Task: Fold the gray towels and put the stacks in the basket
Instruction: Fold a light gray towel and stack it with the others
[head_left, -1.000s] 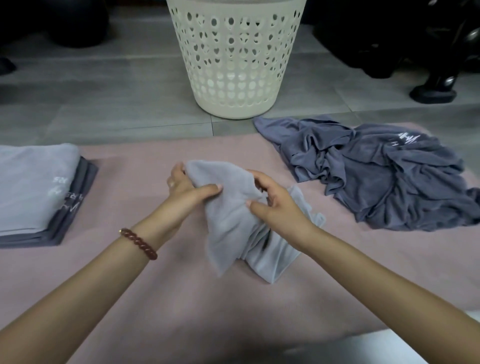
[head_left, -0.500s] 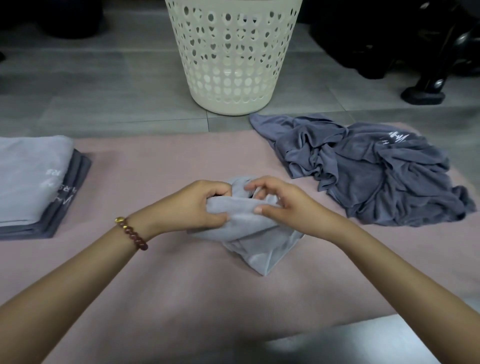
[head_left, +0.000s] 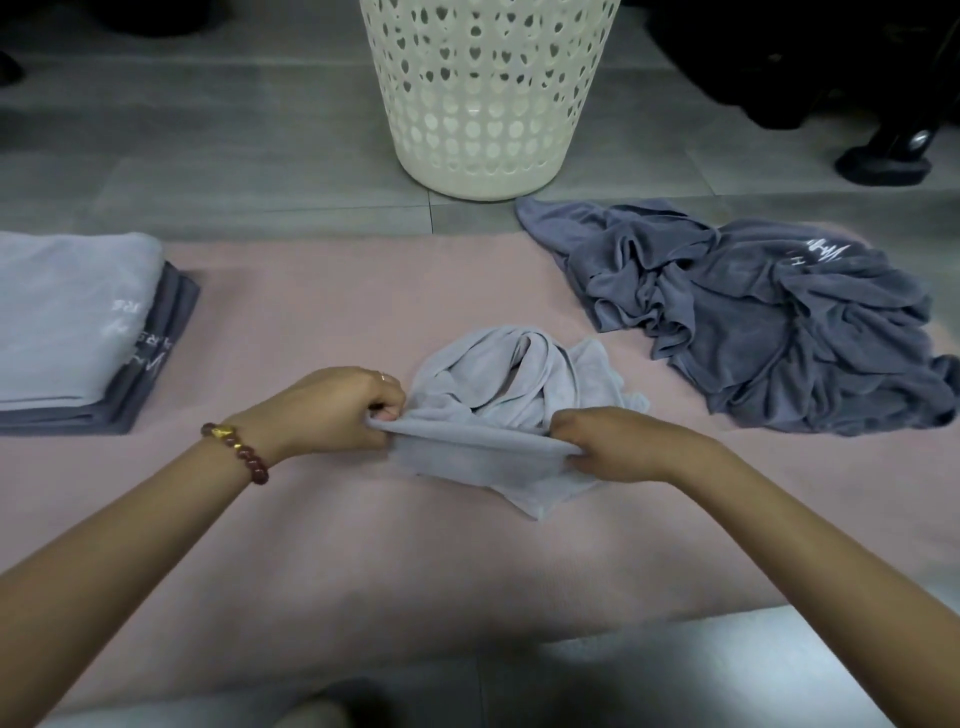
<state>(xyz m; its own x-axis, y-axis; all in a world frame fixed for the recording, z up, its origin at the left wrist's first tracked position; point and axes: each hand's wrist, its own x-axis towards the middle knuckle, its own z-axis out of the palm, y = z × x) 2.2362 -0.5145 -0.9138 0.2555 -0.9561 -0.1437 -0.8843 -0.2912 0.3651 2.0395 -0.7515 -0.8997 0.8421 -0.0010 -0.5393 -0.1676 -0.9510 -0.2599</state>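
While the left grip (head_left: 332, 410) and right grip (head_left: 618, 447) each pinch its near edge, the light gray towel (head_left: 483, 457) stretches sideways between them, bulk bunched beyond.

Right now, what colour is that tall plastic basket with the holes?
Cream-white, with heart-shaped holes: the tall perforated plastic basket, clearest in the head view.

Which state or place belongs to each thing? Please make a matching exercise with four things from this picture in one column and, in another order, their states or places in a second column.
Things
1. light gray towel
2. dark gray towel heap
3. folded stack
4. basket

States or places
a. stands upright beyond the pink mat
b. lies crumpled on the right
c. gripped at its near edge by the left hand and the right hand
d. lies flat at the left end of the mat

Pairs: 1-c, 2-b, 3-d, 4-a
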